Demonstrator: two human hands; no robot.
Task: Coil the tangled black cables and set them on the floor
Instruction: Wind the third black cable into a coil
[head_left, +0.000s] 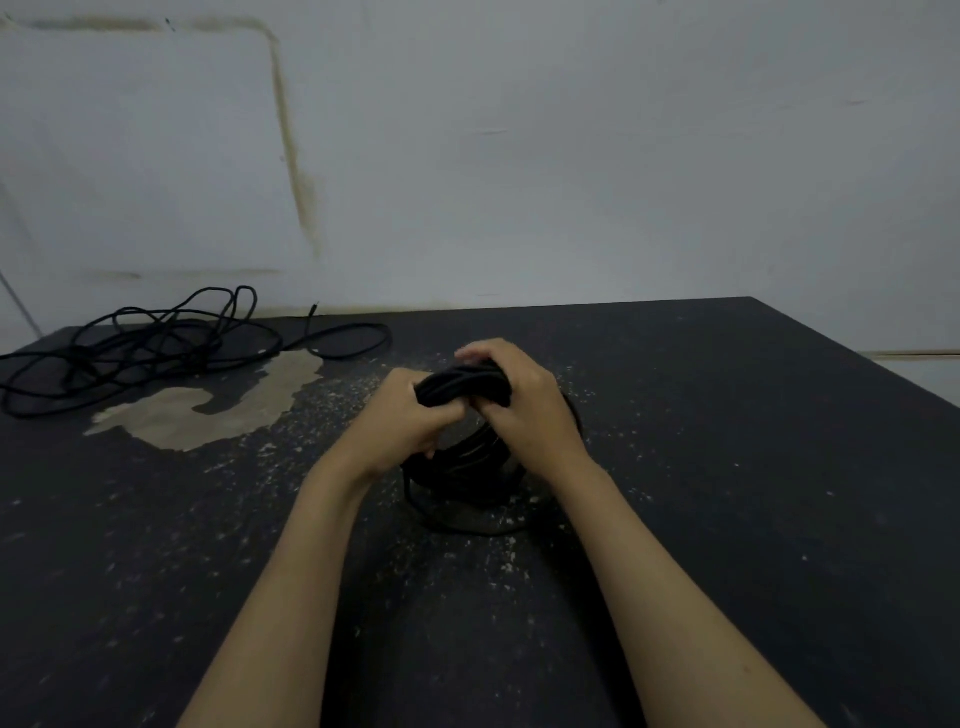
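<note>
One black round-sheathed cable is already wound into a coiled bundle (467, 415), and both hands hold it upright on the dark speckled floor (727, 467), roughly in the middle of that surface. The left hand (410, 415) has its fingers curled round the top left of the loops; the right hand (524, 400) wraps over the top right, thumb and fingers clamped on the same bunch. The lower part of the coil touches the floor, and one loose loop strays out along the floor toward the near edge.

By my judgement the task is about half done: this coil looks nearly finished and only needs tidying and letting go. The second lot, a tangled heap of thin black cable (156, 348), lies untouched near the far left corner, well apart from the hands, with one long strand running out to the right along the far edge beside the grey wall (571, 156). It is not yet coiled.

Counted: two hands, one coiled bundle, one tangled heap. Whether that heap is a single cable or several knotted together I cannot tell. A pale worn patch (218, 410) in the floor lies just near the heap.
</note>
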